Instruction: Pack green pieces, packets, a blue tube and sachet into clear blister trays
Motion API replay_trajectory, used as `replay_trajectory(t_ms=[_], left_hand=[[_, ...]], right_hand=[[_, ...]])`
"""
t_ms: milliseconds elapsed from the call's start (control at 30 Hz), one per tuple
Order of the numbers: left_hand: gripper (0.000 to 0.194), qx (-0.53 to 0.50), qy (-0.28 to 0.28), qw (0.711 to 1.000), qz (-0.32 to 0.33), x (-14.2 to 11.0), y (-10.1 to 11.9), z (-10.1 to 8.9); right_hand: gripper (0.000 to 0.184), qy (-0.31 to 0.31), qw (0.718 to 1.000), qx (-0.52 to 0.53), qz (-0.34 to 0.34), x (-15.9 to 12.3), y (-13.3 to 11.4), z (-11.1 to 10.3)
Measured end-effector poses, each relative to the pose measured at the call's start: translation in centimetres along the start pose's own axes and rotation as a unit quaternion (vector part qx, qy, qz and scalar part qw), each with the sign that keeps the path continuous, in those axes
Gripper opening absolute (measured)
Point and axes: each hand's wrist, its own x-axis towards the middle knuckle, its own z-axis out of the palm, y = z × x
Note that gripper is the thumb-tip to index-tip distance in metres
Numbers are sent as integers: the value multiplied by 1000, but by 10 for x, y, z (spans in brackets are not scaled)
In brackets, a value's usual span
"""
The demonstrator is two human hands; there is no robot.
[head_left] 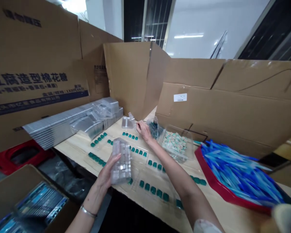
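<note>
Pale wooden surface (215,207) backed by cardboard sheets (232,106), bare strip along its near edge at four o'clock, red tray of blue pieces (240,174) at three o'clock. Green-studded clear blister trays (145,184) at six o'clock. Left hand (106,176) closed around a clear blister stack (121,161); right hand (143,130) half open, touching a ridged clear tray (133,120).

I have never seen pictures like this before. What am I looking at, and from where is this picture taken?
This is one picture from a camera worn on a person's head, looking down at their own two bare hands. The left hand holds a stack of clear plastic trays. The right hand is at a clear ridged plastic strip. On the light wooden table lie small teal-green pieces and a red tray full of blue plastic pieces.
</note>
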Motion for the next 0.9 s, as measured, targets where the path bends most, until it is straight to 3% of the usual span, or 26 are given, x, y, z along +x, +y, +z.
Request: replay_trajectory(t_ms=[233, 433, 600, 633, 700, 767, 900], left_hand=[[56, -18, 9, 1000, 7, 8, 10, -13], [62, 18, -15, 999, 34, 23, 11, -16], [71, 104, -7, 983, 149, 38, 16, -22], [73, 118, 2, 978, 169, 41, 16, -23], [79, 128, 3, 973, 191, 47, 14, -25], [86, 117, -16, 975, 190, 51, 11, -25], [94, 103, -21, 980, 168, 52, 7, -20]], right_hand=[[16, -44, 997, -24, 65, 44, 27, 54], [15, -96, 989, 31, 110, 62, 12, 77], [21, -164, 970, 139, 111, 39, -32, 56], [26, -194, 958, 182, 105, 27, -43, 47], [30, -257, 891, 356, 115, 3, -65, 28], [28, -281, 847, 431, 135, -18, -81, 13], [21, -266, 823, 468, 181, -39, -91, 3]])
